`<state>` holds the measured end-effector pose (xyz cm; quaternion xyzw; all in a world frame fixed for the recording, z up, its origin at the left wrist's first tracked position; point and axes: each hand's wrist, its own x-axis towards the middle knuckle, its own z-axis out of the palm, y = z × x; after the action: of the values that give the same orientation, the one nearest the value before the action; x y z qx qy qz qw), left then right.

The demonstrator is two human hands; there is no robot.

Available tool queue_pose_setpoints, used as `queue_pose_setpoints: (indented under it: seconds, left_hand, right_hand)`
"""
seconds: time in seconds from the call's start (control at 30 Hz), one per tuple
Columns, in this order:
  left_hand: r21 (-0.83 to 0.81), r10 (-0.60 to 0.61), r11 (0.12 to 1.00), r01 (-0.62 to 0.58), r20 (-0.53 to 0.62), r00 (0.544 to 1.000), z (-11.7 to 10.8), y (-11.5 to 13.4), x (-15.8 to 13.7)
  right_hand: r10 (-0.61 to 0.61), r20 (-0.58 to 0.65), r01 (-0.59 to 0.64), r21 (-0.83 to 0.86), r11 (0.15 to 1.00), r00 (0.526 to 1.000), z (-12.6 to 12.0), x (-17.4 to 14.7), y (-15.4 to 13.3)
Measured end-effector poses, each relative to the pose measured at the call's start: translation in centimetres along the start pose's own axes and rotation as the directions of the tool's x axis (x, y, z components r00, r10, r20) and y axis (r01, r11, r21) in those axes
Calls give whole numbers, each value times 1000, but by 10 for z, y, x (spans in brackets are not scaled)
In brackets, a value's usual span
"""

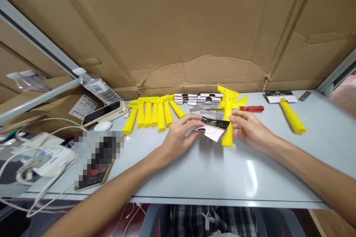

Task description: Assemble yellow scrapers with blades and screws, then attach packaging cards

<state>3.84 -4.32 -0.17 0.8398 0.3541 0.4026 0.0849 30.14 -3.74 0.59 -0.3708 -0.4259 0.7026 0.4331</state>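
Observation:
Between my fingers, my left hand [182, 135] pinches a black-and-white card package [214, 129] in front of me. Its right end touches or overlaps the handle of a yellow scraper [227, 105]. My right hand [249, 127] grips that scraper's handle from the right, its head pointing up and away. Behind it lie a red-handled screwdriver [251, 109], a yellow plastic piece [241, 102] and flat metal blades [207, 111]. Left of those, several yellow scraper handles [161, 114] lie in a row. Folded cards [185, 99] are stacked beside them.
At the right lie another yellow handle [293, 116], a card [280, 96] and a small metal blade [304, 96]. On the left are a phone [102, 113], a plastic bottle [97, 87], a partly blurred phone [94, 177] and white cables [41, 155]. A cardboard wall [194, 26] stands behind the table [278, 170].

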Motion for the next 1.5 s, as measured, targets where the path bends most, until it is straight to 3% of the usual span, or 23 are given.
queue_pose_setpoints:
  seconds: [0.1, 0.27, 0.47, 0.7, 0.83, 0.9, 1.0, 1.13, 1.17, 1.23, 1.37, 1.5]
  left_hand:
    - [62, 10, 998, -12, 26, 1000, -2, 0, 1]
    - [63, -74, 995, 73, 22, 997, -1, -7, 0]
    - [125, -44, 991, 42, 15, 999, 0, -11, -1]
    - [-173, -59, 982, 77, 106, 993, 0, -2, 3]
    - [-484, -275, 825, 290, 104, 956, -4, -7, 5]
    - [-540, -341, 765, 350, 119, 932, -7, -11, 7]
    - [-519, -301, 752, 407, 279, 912, -10, -10, 9]
    - [-485, -199, 726, 487, 530, 824, -10, 0, 9]
    - [-485, -188, 728, 485, 539, 821, -10, 3, 9]
    - [-466, -172, 779, 420, 486, 857, -8, 7, 7]
    - [-318, -52, 935, 160, 324, 945, -7, 10, 4]
    - [-301, 55, 951, 68, 381, 923, -10, 14, 3]
  right_hand:
    - [34, -3, -34, -5, 999, 999, 0, -1, -1]
    - [-15, -57, 13, -38, 999, 998, -1, -1, -5]
    - [16, -63, -17, -18, 1000, 998, 0, -2, -6]
    - [5, -84, -16, -128, 992, 996, -1, -2, -1]
    - [-23, -91, 8, -166, 986, 996, -4, 0, 0]
    - [-40, -62, 32, -132, 991, 997, -3, 0, -1]
    - [-45, -68, 36, -121, 992, 997, 0, -2, -4]
    - [-46, -62, 40, -95, 995, 997, 3, -4, -7]
    - [-50, -62, 45, -79, 996, 997, 4, -4, -8]
    - [-75, -78, 72, -44, 996, 994, 3, -4, -9]
    - [-161, -154, 164, 10, 986, 975, -1, -2, -11]
    - [-198, -284, 215, 27, 976, 938, -3, 1, -12]
